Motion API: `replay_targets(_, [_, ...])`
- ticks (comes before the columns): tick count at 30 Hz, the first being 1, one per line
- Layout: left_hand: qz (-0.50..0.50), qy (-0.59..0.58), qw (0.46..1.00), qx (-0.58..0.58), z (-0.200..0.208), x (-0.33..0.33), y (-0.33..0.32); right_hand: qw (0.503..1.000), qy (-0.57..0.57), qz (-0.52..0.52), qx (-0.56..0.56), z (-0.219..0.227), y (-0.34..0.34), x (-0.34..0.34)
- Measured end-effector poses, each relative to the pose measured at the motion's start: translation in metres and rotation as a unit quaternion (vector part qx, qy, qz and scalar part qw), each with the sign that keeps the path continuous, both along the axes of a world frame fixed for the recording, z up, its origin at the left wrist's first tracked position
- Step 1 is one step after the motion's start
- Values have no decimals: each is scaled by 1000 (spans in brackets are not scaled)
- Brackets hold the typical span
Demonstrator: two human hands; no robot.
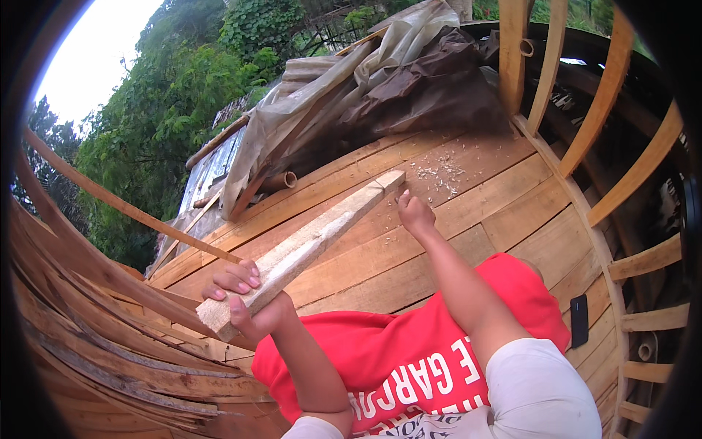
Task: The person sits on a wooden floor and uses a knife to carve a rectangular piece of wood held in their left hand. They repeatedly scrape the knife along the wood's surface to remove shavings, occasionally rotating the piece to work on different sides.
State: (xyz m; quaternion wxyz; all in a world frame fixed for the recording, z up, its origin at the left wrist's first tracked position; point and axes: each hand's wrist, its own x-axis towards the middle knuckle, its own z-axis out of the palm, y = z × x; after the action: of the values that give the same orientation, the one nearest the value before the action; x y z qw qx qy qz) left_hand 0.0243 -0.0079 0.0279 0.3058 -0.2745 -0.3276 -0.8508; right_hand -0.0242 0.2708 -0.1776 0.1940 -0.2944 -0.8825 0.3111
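A long squared wooden post (314, 235), pale and tapering to a point at its far end, slants up from left to right in front of me. My left hand (245, 296) is wrapped round its thick near end, thumb below and fingers over the top. A line or notch crosses the post just before the tip. Close beside that tip, my right hand (416, 214) is closed, with a small dark bit showing at its fingers; what it holds is too small to name. Pale wood shavings (442, 174) lie scattered on the plank floor (468, 245) past the tip.
Red cloth with white lettering (409, 366) spreads below my arms. A black phone (578, 322) lies at right, near curved wooden ribs (618, 117). Stacked boards (102, 329) fill the left side. Plastic sheeting (409, 80) and a bamboo pole (281, 181) are at the back.
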Motion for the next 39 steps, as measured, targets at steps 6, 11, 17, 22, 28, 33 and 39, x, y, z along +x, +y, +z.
replay_targets(6, [56, -20, 998, 12, -2, 3, -11, 980, 38, 195, -8, 49, -70, 3])
replay_targets(11, [5, -9, 1000, 9, 0, -3, -1, 996, -41, -68, -45, -23, 12, -8])
replay_targets(17, [58, -25, 998, 3, -1, 0, -11, 991, 7, 127, -40, 44, -58, -1])
replay_targets(22, [51, -40, 998, 11, -1, -3, -3, 998, -23, -7, -52, 8, -17, -9])
replay_targets(28, [72, -53, 996, 30, -3, -5, -12, 992, -3, 120, -34, 66, -81, 12])
replay_targets(33, [61, -33, 998, 12, -3, -6, -9, 998, 7, 26, -63, 41, -35, 2])
replay_targets(39, [119, -99, 986, 65, -2, -3, -6, 987, 48, 153, 7, 67, -82, 12])
